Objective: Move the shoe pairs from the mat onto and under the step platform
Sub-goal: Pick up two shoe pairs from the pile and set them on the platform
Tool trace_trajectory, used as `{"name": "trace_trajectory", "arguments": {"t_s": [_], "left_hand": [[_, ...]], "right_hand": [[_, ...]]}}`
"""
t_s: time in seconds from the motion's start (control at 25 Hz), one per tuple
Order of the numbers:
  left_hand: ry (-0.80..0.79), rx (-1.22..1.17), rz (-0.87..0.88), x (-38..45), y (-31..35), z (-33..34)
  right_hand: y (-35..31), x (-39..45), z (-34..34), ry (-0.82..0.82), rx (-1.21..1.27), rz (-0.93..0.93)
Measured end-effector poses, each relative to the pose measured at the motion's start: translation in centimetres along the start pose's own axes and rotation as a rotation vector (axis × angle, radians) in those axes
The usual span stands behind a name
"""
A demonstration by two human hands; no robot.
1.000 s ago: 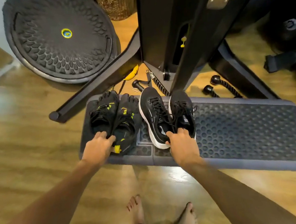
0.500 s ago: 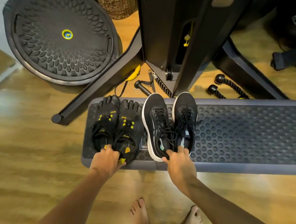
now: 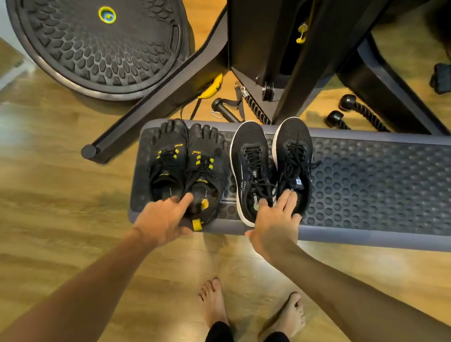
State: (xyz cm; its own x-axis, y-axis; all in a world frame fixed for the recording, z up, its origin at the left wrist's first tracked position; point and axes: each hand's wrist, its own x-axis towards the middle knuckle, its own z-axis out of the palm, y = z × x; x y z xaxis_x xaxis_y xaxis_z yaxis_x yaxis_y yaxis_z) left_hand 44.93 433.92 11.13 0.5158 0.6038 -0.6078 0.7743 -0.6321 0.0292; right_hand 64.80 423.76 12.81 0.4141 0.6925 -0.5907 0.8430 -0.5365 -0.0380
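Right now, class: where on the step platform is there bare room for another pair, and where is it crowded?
Free: the step platform from the black sneakers to its right end. Crowded: the left end, where the toe shoes and sneakers sit side by side, with the left hand and right hand at their heels.

Four shoes (image 3: 249,167), seemingly two pairs

Warm, fairly bright indoor light. Glare sheens the wooden floor (image 3: 53,222) near the bare feet (image 3: 213,301), where a pale patch glows. Soft shadows sit under the step platform (image 3: 392,183). Wide-angle bending curves the edges; the left floor and left hand (image 3: 162,222) look motion-blurred.
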Motion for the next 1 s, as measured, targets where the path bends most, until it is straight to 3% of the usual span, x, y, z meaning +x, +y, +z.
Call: {"name": "trace_trajectory", "arguments": {"t_s": [0.08, 0.2, 0.32, 0.44, 0.6, 0.8, 0.88, 1.0], "left_hand": [[0.069, 0.003, 0.043, -0.9, -2.4, -1.0], [0.105, 0.030, -0.017, -1.2, -4.1, -2.0], [0.027, 0.197, 0.054, -0.6, -2.6, -0.7], [0.019, 0.282, 0.116, 0.1, -3.0, -0.2], [-0.025, 0.375, 0.128, 0.1, -4.5, -0.2], [-0.105, 0.319, 0.101, 0.1, -3.1, -1.4], [0.088, 0.329, 0.209, 0.1, -2.2, -2.5], [0.540, 0.335, 0.481, 0.5, 1.1, -4.3]], "right_hand": [[-1.6, -0.4, -1.1, 0.145, -0.058, -0.108], [-4.3, 0.1, -1.4, 0.350, -0.149, -0.557], [-6.4, 1.1, 0.0, 0.146, -0.248, -0.928], [-6.9, 2.6, 0.8, -0.025, -0.280, -0.893], [-5.2, 4.1, 0.6, 0.005, -0.342, -0.835], [-5.0, 3.9, 0.8, -0.036, -0.316, -0.803], [-4.1, 3.2, 0.3, 0.040, -0.306, -0.875], [-1.1, 2.3, -1.1, 0.367, -0.127, -0.770]]}}
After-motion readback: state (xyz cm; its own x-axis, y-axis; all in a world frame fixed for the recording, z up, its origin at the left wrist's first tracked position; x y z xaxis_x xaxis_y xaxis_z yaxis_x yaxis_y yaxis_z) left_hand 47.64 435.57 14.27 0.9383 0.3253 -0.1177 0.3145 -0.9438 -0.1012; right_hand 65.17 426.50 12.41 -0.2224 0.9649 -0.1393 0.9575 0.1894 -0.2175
